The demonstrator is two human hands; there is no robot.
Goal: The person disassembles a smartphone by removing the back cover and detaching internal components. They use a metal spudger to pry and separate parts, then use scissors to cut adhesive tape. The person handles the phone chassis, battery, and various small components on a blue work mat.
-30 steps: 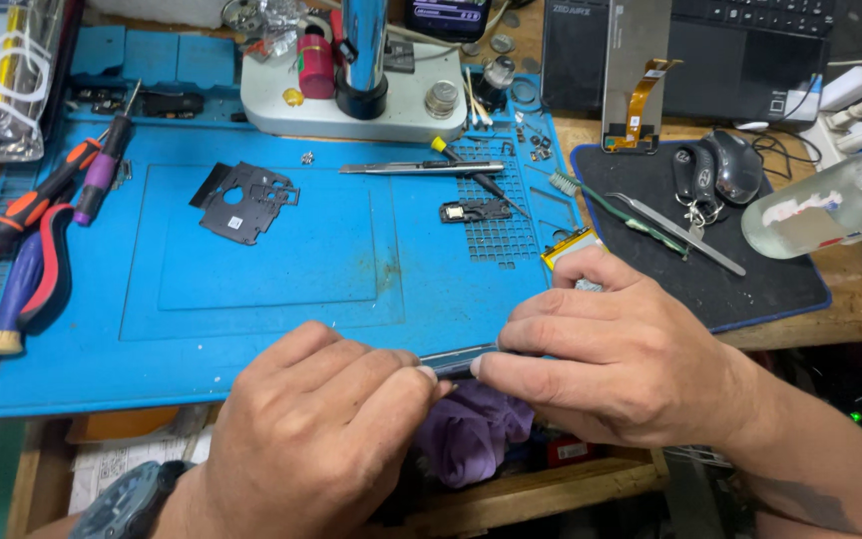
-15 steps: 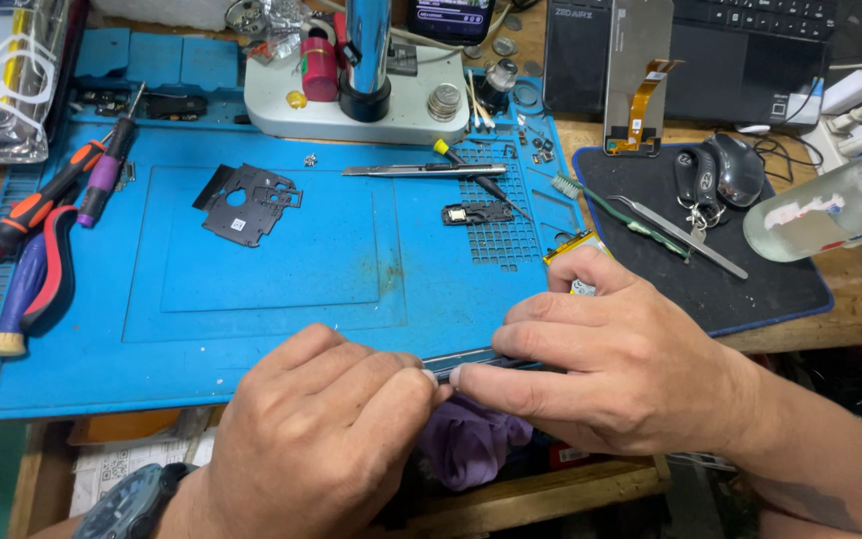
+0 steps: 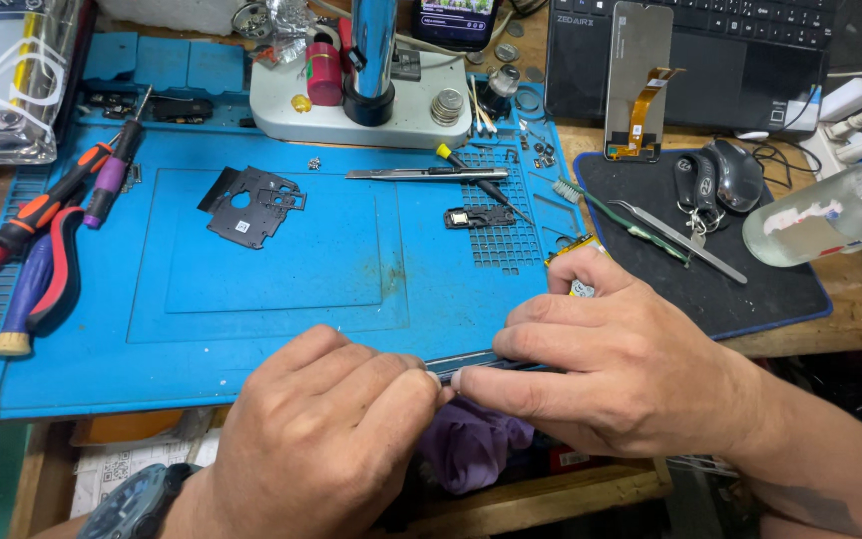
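Both my hands meet at the near edge of the blue work mat (image 3: 281,299). My right hand (image 3: 621,369) covers and grips a thin dark phone body (image 3: 476,361), of which only a dark edge shows between the hands. My left hand (image 3: 326,439) pinches at the end of that edge with thumb and fingertips. A yellow part (image 3: 566,252) peeks out beyond my right fingers. A purple cloth (image 3: 471,444) hangs below the hands.
On the mat lie a black inner plate (image 3: 251,205), a small black part (image 3: 479,217), a metal blade tool (image 3: 411,174) and screwdrivers and pliers (image 3: 42,240) at left. A microscope base (image 3: 361,95) stands behind. Right: black pad (image 3: 790,289) with tweezers, key fob, mouse, a phone screen (image 3: 636,80), a bottle (image 3: 830,215).
The hands have stayed at the mat's near edge; my right fingers shifted slightly along the phone's edge towards the left hand. The view moved a little.
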